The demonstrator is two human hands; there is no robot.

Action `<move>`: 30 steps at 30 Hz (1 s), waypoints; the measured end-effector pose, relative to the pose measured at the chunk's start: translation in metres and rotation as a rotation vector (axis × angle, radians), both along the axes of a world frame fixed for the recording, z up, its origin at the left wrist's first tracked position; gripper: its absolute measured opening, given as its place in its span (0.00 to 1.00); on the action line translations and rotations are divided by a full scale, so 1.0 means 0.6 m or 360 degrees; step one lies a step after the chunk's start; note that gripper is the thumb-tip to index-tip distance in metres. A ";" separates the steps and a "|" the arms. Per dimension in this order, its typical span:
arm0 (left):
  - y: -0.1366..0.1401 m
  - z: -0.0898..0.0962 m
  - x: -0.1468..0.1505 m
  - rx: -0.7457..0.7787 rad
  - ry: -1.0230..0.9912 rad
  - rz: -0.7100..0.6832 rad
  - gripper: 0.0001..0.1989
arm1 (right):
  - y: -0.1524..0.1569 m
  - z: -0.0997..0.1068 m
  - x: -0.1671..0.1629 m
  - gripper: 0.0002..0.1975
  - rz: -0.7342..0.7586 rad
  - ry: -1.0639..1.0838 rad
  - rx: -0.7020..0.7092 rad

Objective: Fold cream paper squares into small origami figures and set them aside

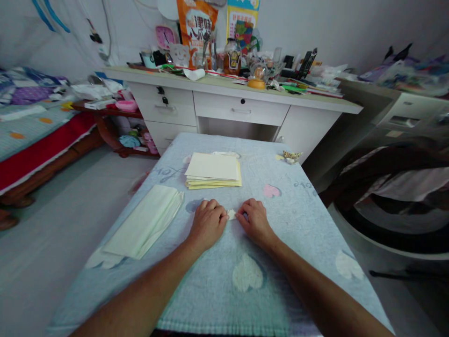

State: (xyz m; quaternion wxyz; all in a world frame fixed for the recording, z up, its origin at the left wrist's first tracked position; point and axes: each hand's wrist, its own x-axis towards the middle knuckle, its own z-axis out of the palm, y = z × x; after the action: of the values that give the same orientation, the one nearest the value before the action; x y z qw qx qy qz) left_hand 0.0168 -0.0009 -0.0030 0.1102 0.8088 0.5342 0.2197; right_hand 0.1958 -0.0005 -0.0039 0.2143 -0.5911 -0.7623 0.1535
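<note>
White, small, paper-like strip [231, 214] lying directly between the opposed fingertips [224, 218], long axis running from left hand [209, 221] to right hand [256, 220], each pinched on one end, both equally near.

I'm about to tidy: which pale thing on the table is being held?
The small piece held between the left hand and right hand; the larger stack and folded pile lie untouched.

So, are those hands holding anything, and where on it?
Yes: a small pale piece, apparently paper, held at opposite ends: the left hand at one, the right hand at the other.
</note>
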 end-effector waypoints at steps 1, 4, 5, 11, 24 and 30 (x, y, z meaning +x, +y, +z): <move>0.000 -0.001 0.000 0.0001 0.0007 0.0005 0.09 | 0.003 0.001 0.001 0.05 -0.0001 -0.0010 -0.0025; 0.002 -0.003 -0.001 -0.0007 0.0012 0.0010 0.08 | 0.011 0.009 0.002 0.06 0.0013 -0.0043 -0.0104; 0.002 -0.004 -0.001 -0.0011 0.0011 0.0013 0.08 | 0.014 0.012 0.002 0.06 0.0018 -0.0060 -0.0135; 0.004 -0.005 -0.001 -0.0017 -0.0009 0.0027 0.06 | 0.025 0.024 -0.001 0.07 -0.0001 -0.0172 -0.0248; 0.005 -0.005 -0.001 -0.0020 -0.0043 0.0059 0.06 | 0.018 0.009 -0.001 0.06 -0.0038 -0.0075 -0.0134; 0.001 -0.006 -0.001 0.0004 -0.0007 0.0107 0.07 | 0.013 0.003 -0.003 0.06 -0.0071 -0.0060 -0.0074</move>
State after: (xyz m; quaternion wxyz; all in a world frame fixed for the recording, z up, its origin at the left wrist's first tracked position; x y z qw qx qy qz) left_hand 0.0165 0.0000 -0.0064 0.1028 0.7901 0.5606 0.2256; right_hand 0.1940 0.0075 -0.0024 0.1897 -0.6156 -0.7490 0.1551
